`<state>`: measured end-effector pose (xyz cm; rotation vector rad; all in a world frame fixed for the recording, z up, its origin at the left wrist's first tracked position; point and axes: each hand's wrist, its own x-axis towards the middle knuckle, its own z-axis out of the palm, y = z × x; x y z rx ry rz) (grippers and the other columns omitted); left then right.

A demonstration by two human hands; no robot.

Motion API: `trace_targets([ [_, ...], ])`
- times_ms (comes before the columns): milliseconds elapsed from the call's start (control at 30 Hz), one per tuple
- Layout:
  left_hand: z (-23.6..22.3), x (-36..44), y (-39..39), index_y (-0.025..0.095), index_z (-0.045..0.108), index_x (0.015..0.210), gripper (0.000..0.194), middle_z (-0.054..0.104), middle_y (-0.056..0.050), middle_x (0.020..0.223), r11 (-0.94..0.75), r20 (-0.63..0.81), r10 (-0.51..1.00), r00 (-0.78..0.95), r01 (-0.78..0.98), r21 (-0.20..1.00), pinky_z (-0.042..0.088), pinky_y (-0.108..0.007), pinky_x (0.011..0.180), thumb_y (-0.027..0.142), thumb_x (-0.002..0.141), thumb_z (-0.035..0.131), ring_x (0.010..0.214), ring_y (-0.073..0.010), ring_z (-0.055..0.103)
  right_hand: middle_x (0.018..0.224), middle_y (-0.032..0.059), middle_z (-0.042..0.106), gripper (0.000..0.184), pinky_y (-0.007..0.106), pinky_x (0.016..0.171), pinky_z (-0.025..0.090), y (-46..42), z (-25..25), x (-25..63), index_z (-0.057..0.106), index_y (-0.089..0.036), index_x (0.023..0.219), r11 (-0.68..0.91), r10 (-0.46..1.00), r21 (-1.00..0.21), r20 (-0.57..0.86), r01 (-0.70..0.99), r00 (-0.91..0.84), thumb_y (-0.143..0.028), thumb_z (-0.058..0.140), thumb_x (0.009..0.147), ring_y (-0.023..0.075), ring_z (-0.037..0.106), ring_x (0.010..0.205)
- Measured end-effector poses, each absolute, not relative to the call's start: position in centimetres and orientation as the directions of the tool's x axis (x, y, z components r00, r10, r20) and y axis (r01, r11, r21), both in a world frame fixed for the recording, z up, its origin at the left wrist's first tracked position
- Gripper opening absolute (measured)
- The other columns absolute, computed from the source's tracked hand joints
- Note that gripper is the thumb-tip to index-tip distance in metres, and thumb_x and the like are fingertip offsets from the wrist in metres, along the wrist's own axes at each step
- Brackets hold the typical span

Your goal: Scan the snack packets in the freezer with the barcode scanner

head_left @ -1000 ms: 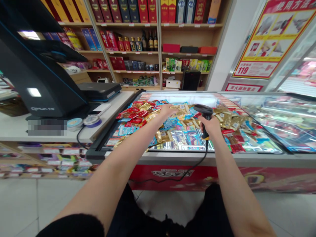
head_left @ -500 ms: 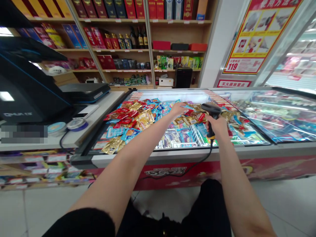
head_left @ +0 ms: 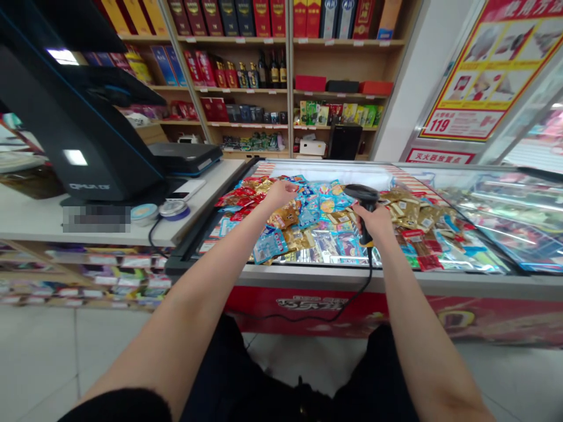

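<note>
My right hand [head_left: 373, 220] is wrapped round the yellow-and-black handle of a barcode scanner [head_left: 363, 193], held upright over the middle of the chest freezer. A black cord runs down from its handle. My left hand [head_left: 281, 193] is over the left heap, fingers curled together; whatever lies between them is hidden. Under and beside it are snack packets: red packets [head_left: 240, 199], an orange-gold packet [head_left: 285, 215] and blue packets [head_left: 269, 245]. More gold packets [head_left: 402, 208] lie spread to the right of the scanner, with a red packet [head_left: 424, 252] near the front edge.
The packets lie on the freezer's glass top, above its front rim [head_left: 308, 272]. At left, a counter [head_left: 145, 231] carries a checkout terminal [head_left: 101, 146], a flat black scale [head_left: 187, 157], a phone [head_left: 187, 190] and round tubs [head_left: 173, 210]. Stocked shelves [head_left: 237, 91] stand behind.
My left hand has moved left, from the middle packets to the left heap. My right hand still grips the scanner, slightly further left. The view has turned left.
</note>
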<state>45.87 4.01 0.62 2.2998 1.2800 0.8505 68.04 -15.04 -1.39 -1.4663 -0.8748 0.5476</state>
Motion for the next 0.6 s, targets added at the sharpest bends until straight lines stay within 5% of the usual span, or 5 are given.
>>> trace_targets([
  [200, -0.2, 41.8, 1.8, 0.015, 0.078, 0.088, 0.022, 0.077, -0.007, 0.087, -0.525, 0.291, 0.851, 0.438, 0.731, 0.435, 0.05, -0.03, 0.081, 0.034, 0.08, 0.069, 0.089, -0.0247, 0.07, 0.044, -0.005, 0.053, 0.023, 0.025, 0.032, 0.039, -12.9, -1.8, 63.4, 0.053, -0.023, 0.075, 0.045, 0.853, -0.975, 0.151, 0.218, 0.5, -0.033, 0.073, 0.074, 0.0131, 0.046, 0.032],
  [400, -1.9, 41.6, -1.3, 0.018, 0.075, 0.093, 0.051, 0.076, -0.009, 0.088, -0.579, 0.182, 0.813, 0.553, 0.733, 0.357, 0.048, -0.029, 0.074, 0.065, 0.072, 0.075, 0.086, -0.0265, 0.07, 0.048, -0.0055, 0.054, 0.021, 0.024, 0.034, 0.04, -12.1, -2.1, 59.3, 0.053, -0.023, 0.08, 0.018, 0.892, -0.975, 0.115, 0.22, 0.436, -0.029, 0.073, 0.077, 0.0127, 0.047, 0.035],
  [500, -2.4, 41.8, -1.6, 0.017, 0.075, 0.095, 0.054, 0.077, -0.013, 0.098, -0.597, 0.196, 0.802, 0.564, 0.759, 0.259, 0.049, -0.031, 0.076, 0.063, 0.067, 0.081, 0.093, -0.03, 0.07, 0.048, -0.0058, 0.054, 0.021, 0.024, 0.035, 0.041, -12.0, -2.2, 58.5, 0.052, -0.023, 0.08, 0.013, 0.9, -0.972, 0.113, 0.234, 0.421, -0.029, 0.072, 0.077, 0.0132, 0.048, 0.036],
  [600, -2.1, 41.8, -1.7, 0.017, 0.076, 0.093, 0.044, 0.078, -0.014, 0.096, -0.556, 0.19, 0.831, 0.523, 0.791, 0.255, 0.05, -0.032, 0.077, 0.057, 0.075, 0.076, 0.094, -0.0309, 0.072, 0.049, -0.0058, 0.054, 0.021, 0.025, 0.035, 0.041, -12.0, -2.4, 58.4, 0.052, -0.023, 0.081, 0.006, 0.9, -0.971, 0.109, 0.238, 0.422, -0.029, 0.072, 0.078, 0.0135, 0.048, 0.037],
])
